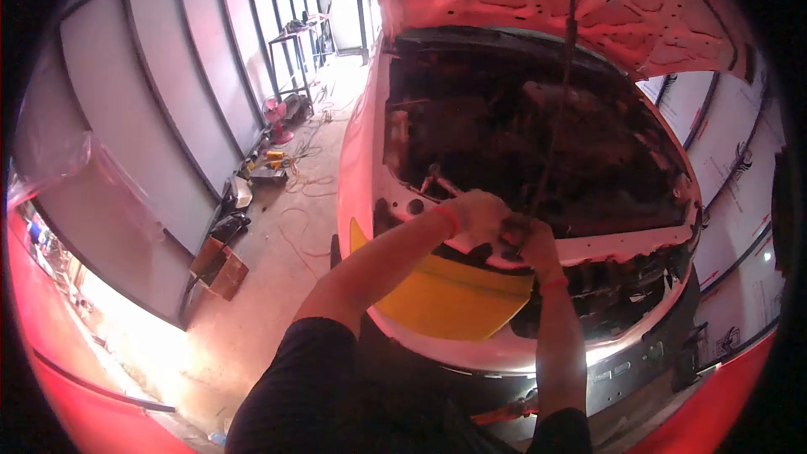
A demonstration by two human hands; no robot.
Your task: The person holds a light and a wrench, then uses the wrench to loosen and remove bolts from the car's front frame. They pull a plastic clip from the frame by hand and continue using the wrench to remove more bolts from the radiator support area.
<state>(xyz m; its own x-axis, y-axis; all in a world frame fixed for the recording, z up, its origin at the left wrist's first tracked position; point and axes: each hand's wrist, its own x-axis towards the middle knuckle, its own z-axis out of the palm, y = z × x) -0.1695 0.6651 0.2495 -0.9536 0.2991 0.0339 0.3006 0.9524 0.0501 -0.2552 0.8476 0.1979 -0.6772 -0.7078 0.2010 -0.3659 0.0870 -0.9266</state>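
Both hands are meeting at the front edge of the open engine bay: the left hand and right hand are gripping the prop rod base (finger positions are too blurred to tell).

Two hands, the left hand and the right hand, meet at the front edge of one car engine bay under one raised hood with one prop rod, one yellow panel below, and one pink fan on the floor.
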